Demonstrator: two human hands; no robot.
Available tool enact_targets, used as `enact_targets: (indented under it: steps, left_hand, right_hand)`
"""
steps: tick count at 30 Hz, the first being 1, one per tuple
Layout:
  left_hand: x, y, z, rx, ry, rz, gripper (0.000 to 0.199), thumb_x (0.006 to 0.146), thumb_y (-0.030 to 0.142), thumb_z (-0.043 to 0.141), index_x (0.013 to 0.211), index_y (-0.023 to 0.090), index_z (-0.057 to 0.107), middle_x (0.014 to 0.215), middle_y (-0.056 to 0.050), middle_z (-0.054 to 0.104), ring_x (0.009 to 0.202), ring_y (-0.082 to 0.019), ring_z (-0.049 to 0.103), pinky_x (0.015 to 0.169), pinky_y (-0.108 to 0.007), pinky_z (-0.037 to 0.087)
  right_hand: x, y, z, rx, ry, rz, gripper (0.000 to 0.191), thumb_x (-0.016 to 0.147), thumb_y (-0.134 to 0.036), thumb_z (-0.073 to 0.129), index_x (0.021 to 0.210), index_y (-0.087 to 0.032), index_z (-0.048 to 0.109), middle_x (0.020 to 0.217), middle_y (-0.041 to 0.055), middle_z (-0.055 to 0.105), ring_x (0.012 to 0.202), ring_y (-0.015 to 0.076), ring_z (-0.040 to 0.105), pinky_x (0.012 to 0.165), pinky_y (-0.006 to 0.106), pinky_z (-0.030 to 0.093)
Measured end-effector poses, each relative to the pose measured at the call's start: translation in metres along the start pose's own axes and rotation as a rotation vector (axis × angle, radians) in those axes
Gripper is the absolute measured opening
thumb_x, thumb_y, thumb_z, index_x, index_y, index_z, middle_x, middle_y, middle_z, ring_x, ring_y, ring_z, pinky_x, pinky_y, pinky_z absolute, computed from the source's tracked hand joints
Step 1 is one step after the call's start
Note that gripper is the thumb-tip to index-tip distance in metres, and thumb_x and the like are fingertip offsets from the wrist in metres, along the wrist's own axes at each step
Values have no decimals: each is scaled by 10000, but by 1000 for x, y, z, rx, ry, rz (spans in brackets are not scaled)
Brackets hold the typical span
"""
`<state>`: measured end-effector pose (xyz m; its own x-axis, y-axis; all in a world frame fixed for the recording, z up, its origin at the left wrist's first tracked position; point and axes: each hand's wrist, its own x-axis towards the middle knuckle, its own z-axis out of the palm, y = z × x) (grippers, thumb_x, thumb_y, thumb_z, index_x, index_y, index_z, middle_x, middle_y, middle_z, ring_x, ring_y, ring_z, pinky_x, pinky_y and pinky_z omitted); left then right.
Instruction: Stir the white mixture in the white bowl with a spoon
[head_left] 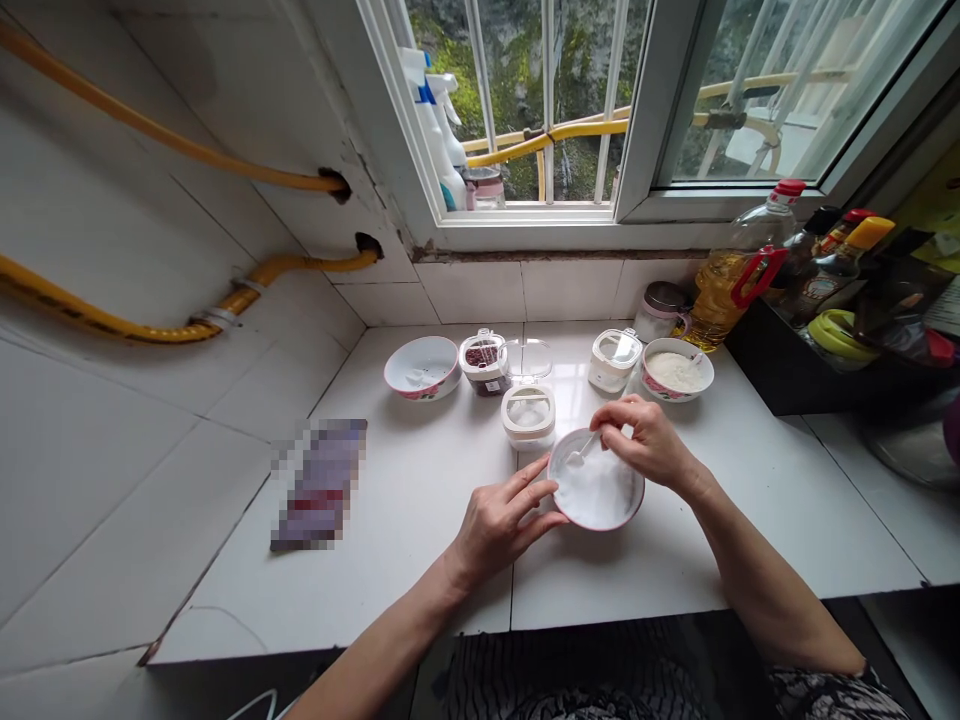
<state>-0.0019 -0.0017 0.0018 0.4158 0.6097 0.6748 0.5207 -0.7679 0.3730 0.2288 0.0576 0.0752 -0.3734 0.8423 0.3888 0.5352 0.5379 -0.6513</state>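
Note:
A bowl (pixel 634 508) with a pink rim stands on the white counter, holding white powder or fine grains. My left hand (pixel 501 520) grips its left side, thumb low and fingers along the rim. In the closed fingers of my right hand (pixel 651 440) is a small white spoon (pixel 577 457), its tip down at the powder. Just behind the bowl sits a clear square jar (pixel 528 425) with a white collar. Farther back is a similar jar of dark red beans (pixel 487 383), beside a raised clear lid (pixel 529 358).
A wide bowl (pixel 422 388) is at back left. At back right stand another white-topped jar (pixel 613 372), a bowl of pale grains (pixel 677 385), a dark-lidded jar (pixel 661 312) and an oil bottle (pixel 712 300) beside a black rack (pixel 772 370). A blurred packet (pixel 322 485) lies left.

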Motion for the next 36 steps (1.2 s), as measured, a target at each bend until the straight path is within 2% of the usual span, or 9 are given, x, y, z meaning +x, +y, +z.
enact_targets:
  steps: [3, 6, 12, 15, 18, 22, 25, 30, 36]
  left_hand:
    - [1, 1, -1, 5, -3, 7, 280, 937, 416, 612, 1047, 162, 652, 1157, -170, 723, 684, -153, 745, 574, -227, 600]
    - [2, 2, -1, 7, -3, 11, 281, 941, 417, 604, 1027, 153, 647, 1155, -179, 722, 689, -155, 746, 554, -218, 589]
    - [4, 2, -2, 2, 8, 12, 265, 944, 414, 601, 1025, 166, 643, 1138, -172, 727, 690, -156, 748, 559, -225, 596]
    - [4, 2, -2, -1, 12, 15, 269, 942, 415, 605, 1028, 163, 644, 1135, -173, 728, 690, -158, 749, 570, -231, 604]
    - [3, 2, -1, 6, 8, 10, 273, 942, 421, 605, 1036, 169, 646, 1136, -167, 729, 693, -158, 750, 584, -236, 612]
    - [1, 1, -1, 6, 0, 0, 275, 939, 423, 607, 1045, 173, 651, 1151, -165, 725, 711, -166, 754, 612, -248, 621]
    - [1, 1, -1, 0, -7, -3, 276, 939, 419, 609, 1041, 166, 647, 1164, -174, 719, 711, -167, 754, 611, -249, 620]
    - [2, 2, -2, 1, -3, 8, 275, 942, 419, 603, 1034, 162, 639, 1165, -183, 716, 714, -170, 755, 608, -252, 620]
    - [3, 2, -1, 9, 7, 15, 267, 940, 413, 607, 1042, 169, 640, 1141, -170, 726, 725, -170, 755, 611, -246, 621]
  right_hand:
    - [-2, -4, 9, -86, -103, -53, 226, 750, -48, 511, 710, -187, 684, 594, 0, 670, 591, 140, 536, 777, 323, 450]
    - [-3, -10, 14, -55, -152, -18, 246, 752, -36, 494, 688, -186, 678, 567, -8, 664, 567, 131, 532, 766, 310, 444]
    - [0, -9, 4, 204, -175, 288, 237, 722, -102, 464, 679, -170, 686, 557, -7, 660, 542, 122, 543, 548, 227, 389]
    - [2, -5, -1, 248, -181, 369, 222, 721, -128, 466, 686, -162, 683, 547, -13, 646, 502, 107, 495, 499, 219, 343]
    - [2, -5, 0, 171, -187, 320, 226, 724, -117, 468, 688, -162, 687, 555, -7, 651, 529, 115, 516, 533, 224, 366]
    - [-1, -14, 9, 29, -201, 134, 249, 727, -67, 468, 657, -173, 681, 554, -7, 666, 557, 122, 531, 682, 266, 428]
    - [-4, -21, 14, 32, -210, 81, 261, 724, -47, 461, 640, -180, 669, 544, -13, 665, 546, 122, 530, 716, 281, 441]
    - [-5, -23, 8, 218, -245, 242, 239, 716, -92, 462, 663, -177, 679, 553, -4, 663, 548, 131, 565, 562, 233, 425]
    - [-1, -10, -5, 399, -219, 407, 204, 711, -158, 485, 676, -158, 686, 544, -1, 655, 517, 108, 531, 509, 213, 376]
